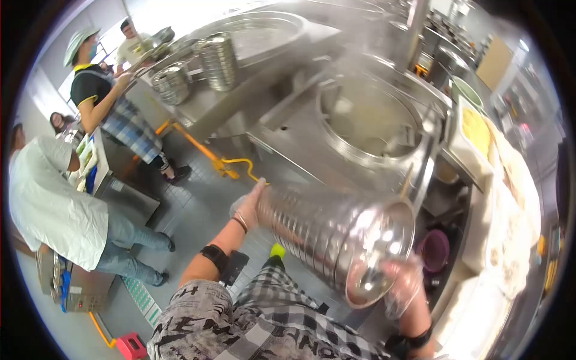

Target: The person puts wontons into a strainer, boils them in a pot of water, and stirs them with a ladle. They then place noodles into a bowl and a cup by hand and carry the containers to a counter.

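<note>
A long stack of nested shiny steel bowls (312, 225) lies tilted on its side between my hands, in front of my body. At its far left end, my left hand (247, 207), in a clear plastic glove, is closed around the base of the stack. My right hand (403, 285), also gloved in clear plastic, grips the rim of the end bowl on the right, whose hollow inside faces right. Some of the right fingers are blurred. Just beyond the stack, a large round cooking pot (372, 120) of cloudy liquid steams in the steel counter.
More stacked steel bowls (216, 63) stand on the counter at the back left. An orange pipe (198, 147) runs low beside it. Two people (60, 198) (111, 102) stand at left. On the right are a tray of yellow food (476, 132) and a purple bowl (433, 249).
</note>
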`<state>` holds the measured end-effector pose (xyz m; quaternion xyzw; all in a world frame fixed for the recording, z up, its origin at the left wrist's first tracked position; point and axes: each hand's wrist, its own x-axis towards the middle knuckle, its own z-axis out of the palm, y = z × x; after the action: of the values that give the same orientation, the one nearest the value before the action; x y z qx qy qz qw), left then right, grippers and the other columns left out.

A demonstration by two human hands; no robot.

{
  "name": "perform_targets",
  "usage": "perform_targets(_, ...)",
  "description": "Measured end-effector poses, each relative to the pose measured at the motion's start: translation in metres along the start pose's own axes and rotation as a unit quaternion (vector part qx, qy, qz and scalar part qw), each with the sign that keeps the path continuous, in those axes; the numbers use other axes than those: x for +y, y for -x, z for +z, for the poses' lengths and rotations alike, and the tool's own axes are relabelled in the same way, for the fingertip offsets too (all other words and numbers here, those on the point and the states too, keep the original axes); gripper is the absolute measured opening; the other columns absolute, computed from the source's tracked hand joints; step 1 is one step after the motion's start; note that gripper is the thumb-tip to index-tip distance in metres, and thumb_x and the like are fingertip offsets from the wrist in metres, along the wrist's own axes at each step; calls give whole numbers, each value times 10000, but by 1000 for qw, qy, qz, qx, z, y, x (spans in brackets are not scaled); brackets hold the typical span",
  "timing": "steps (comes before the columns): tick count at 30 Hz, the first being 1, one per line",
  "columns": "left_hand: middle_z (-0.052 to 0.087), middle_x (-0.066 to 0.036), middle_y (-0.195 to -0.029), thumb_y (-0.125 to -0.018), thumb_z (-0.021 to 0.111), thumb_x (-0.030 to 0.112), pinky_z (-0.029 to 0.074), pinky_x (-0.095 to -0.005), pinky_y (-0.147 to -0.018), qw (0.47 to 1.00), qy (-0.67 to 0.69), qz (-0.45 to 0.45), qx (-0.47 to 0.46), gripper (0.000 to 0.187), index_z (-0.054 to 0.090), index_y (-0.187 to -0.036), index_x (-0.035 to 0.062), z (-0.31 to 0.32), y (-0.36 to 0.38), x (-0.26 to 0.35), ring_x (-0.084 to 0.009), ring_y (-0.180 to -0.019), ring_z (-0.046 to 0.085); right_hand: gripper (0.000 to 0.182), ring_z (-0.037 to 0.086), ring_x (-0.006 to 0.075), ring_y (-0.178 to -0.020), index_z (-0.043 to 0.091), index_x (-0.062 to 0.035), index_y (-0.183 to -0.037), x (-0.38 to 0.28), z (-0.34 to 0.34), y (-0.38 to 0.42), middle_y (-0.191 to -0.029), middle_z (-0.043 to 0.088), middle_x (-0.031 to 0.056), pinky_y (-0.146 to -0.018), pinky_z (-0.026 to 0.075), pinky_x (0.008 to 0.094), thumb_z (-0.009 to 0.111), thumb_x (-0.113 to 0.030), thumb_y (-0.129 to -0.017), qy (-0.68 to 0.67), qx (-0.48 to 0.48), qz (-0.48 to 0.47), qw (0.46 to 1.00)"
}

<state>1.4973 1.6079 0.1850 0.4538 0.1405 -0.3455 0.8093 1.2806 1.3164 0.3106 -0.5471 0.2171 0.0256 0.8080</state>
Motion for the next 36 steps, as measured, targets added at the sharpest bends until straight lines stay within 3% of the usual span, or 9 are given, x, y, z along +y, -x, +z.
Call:
perform_targets(2,569,-121,-1106,-803,559,484,438,-349,-874,985,26,101,140,622,491,-1155,-24,-11,10,51,-236,-986,558,456,602,211,-828,471,37,-1117,-45,51,-43,-928,600,116,-733,498,311,626,20,-689,17,-59,19,998)
perform_targets(8,581,-166,-1060,-806,551,484,456,-358,-841,966,92,233,67,611,514,-1116,-42,-129,-51,198,-274,-951,570,245,576,118,-726,598,-52,-923,-138,217,-193,-827,589,38,-573,481,255,596,18,-688,148,-183,-25,972)
perform_targets(11,576,-191,-1051,-818,532,479,454,-361,-840,948,174,202,-176,597,518,-1107,-44,-136,-47,269,-298,-938,572,141,581,178,-728,575,-18,-837,-176,298,-278,-766,557,54,-621,536,422,579,23,-703,180,-279,-5,943)
perform_targets(12,590,-181,-1020,-826,517,479,455,-347,-833,947,185,262,15,611,509,-1078,-77,-183,-95,285,-282,-921,579,119,583,205,-723,555,-2,-825,-181,331,-298,-751,544,69,-637,542,499,568,23,-709,121,-333,-8,935)
perform_targets(15,606,-158,-985,-828,515,481,457,-329,-818,934,188,298,-58,607,503,-1064,-78,-244,-157,327,-257,-895,584,101,584,266,-720,512,29,-817,-202,423,-327,-734,524,116,-632,500,629,513,44,-717,164,-261,-10,951)
perform_targets(25,546,-29,-1146,-899,397,454,380,-298,-913,949,163,234,133,484,479,-1203,86,-186,-100,395,-175,-1047,489,140,583,403,-820,488,62,-820,-194,557,-431,-930,534,251,-705,546,482,461,-43,-731,245,-316,17,916)
perform_targets(32,509,-53,-1185,-894,376,498,367,-341,-897,944,29,258,206,519,499,-1179,82,-205,-106,407,-208,-1058,452,225,595,199,-573,623,-10,-876,-227,585,-469,-731,630,130,-461,454,272,507,-156,-751,575,-300,-300,700)
perform_targets(34,551,-72,-1117,-889,397,489,376,-317,-865,933,4,295,208,502,523,-1159,85,-216,-108,407,-205,-970,497,201,602,212,-704,648,-51,-883,-238,602,-457,-842,637,116,-639,466,355,549,-184,-769,826,-179,-412,340)
perform_targets(36,564,-74,-1084,-890,403,475,388,-309,-834,894,-85,337,283,493,524,-1156,78,-226,-110,408,-196,-914,508,218,592,225,-729,643,-58,-905,-248,599,-466,-880,628,129,-649,462,378,563,-198,-758,813,-188,-416,361)
